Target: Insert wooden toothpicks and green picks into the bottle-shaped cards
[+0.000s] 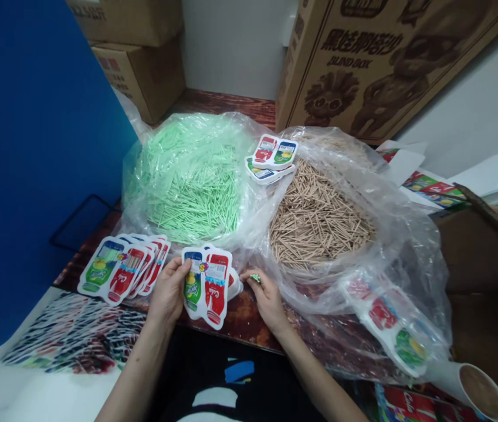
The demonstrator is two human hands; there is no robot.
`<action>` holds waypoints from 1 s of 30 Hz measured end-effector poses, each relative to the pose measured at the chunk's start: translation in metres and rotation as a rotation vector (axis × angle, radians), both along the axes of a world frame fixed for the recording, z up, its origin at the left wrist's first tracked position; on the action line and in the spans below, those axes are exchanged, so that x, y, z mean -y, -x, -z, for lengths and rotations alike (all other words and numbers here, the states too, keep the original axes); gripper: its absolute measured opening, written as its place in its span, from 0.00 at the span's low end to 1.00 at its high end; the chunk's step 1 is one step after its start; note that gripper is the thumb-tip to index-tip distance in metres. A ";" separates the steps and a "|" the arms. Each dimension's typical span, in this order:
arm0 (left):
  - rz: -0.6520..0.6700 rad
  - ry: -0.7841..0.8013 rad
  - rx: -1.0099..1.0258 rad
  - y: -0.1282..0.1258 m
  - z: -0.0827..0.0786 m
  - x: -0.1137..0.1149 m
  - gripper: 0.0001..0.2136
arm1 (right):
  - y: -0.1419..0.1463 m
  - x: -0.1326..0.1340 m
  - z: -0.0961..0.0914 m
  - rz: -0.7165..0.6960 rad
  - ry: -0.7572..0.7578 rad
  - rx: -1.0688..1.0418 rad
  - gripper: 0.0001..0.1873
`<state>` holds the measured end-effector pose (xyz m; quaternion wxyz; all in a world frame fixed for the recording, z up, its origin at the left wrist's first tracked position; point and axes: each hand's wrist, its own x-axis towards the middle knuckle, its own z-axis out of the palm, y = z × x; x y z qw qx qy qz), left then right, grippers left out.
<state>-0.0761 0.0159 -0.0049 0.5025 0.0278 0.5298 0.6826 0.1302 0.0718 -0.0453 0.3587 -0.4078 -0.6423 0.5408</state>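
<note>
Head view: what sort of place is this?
Probably a small hand-packing bench in a stockroom. Open bags of green sticks and wooden sticks lie on the table, printed packets are fanned beside them, and cardboard boxes are stacked behind. The left hand holds a packet, the right hand a few green sticks.

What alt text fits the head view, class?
A person's left hand holds a flat bottle-shaped printed packet while the right hand pinches a small green object. Behind lie a clear plastic bag of green sticks and another of tan wooden sticks.
</note>
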 end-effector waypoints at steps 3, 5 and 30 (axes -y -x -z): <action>0.057 -0.003 0.003 0.000 -0.001 0.001 0.18 | 0.000 0.000 0.000 -0.005 0.000 -0.010 0.09; 0.079 0.005 -0.013 0.000 -0.002 0.001 0.18 | 0.000 -0.001 -0.006 -0.001 0.006 -0.016 0.09; 0.336 0.040 -0.685 0.004 -0.002 0.003 0.12 | 0.014 -0.019 -0.041 -0.043 -0.104 -0.069 0.10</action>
